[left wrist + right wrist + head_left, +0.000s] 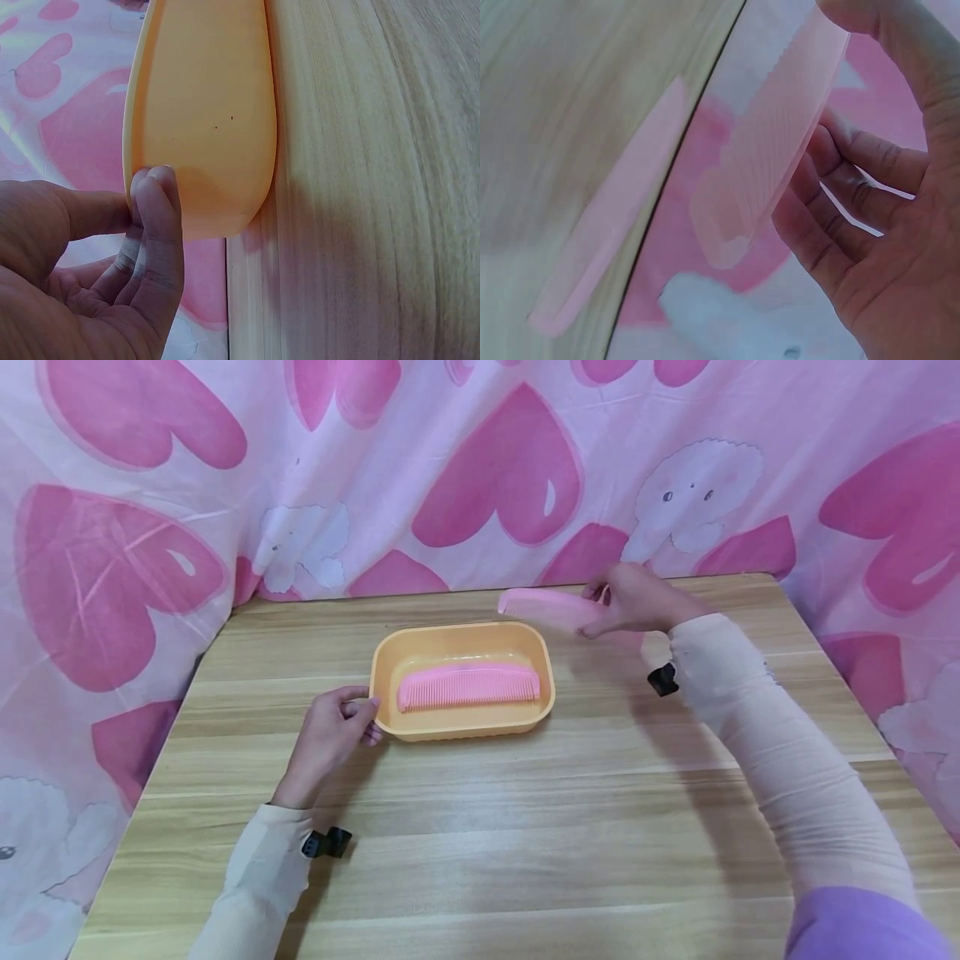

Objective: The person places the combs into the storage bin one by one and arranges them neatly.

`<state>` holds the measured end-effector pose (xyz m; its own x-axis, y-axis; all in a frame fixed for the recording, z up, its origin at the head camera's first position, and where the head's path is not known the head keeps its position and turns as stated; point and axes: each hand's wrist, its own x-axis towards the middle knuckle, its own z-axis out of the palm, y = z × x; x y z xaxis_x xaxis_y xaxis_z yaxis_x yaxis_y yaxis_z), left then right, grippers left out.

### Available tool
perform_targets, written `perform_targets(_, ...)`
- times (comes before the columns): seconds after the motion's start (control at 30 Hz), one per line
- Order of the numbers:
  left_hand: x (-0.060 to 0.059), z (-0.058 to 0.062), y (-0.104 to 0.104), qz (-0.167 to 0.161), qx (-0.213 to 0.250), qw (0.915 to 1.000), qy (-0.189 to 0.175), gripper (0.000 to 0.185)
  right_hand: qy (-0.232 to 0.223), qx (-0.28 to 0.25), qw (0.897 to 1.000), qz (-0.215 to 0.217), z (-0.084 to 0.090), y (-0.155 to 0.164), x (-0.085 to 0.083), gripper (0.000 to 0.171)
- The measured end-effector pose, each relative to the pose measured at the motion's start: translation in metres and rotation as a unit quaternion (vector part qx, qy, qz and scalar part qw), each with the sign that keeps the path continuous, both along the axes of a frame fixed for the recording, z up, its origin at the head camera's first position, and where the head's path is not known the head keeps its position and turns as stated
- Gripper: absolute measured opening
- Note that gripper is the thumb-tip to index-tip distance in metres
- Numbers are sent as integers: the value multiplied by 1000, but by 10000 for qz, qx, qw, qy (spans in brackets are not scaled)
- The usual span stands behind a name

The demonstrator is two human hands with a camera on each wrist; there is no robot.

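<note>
An orange rectangular tray (465,727) sits on the table, and one pink comb (468,683) lies inside it. My left hand (330,735) pinches the tray's left rim between thumb and fingers; the left wrist view shows the fingers on the tray's outer wall (202,112). At the back right, my right hand (637,597) grips a second pink comb (543,603) above the table, its far end pointing left. The right wrist view shows this held comb (772,142) between thumb and fingers. Another pink comb (607,217) lies on the table beneath, mostly hidden by the hand in the head view.
The wooden table (480,843) ends at a back edge close behind the tray and right hand. A pink curtain with hearts (495,468) hangs behind and along both sides. Small black cameras sit at both wrists.
</note>
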<state>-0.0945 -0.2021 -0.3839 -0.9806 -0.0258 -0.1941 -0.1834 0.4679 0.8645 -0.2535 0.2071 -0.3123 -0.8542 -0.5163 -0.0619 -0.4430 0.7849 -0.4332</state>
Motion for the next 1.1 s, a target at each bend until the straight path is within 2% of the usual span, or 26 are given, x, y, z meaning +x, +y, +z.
perform_targets(0.23, 1, 1, 0, 4, 1, 10000, -40, 36, 133, -151, 9983, 551, 4, -36, 4, 41)
perform_targets(0.5, 1, 0, 0, -2, 6, 10000, -18, 36, 203, -92, 9941, 1059, 0, -79, 10, 53)
perform_targets(0.83, 0, 0, 0, 9, -7, 10000, 5, 37, -266, 396, 9907, 1278, -10, -124, 25, 54)
perform_targets(1.1, 0, 0, 0, 38, -23, 10000, -41, 37, -389, 631, 9890, 1278, -21, -139, 32, 55)
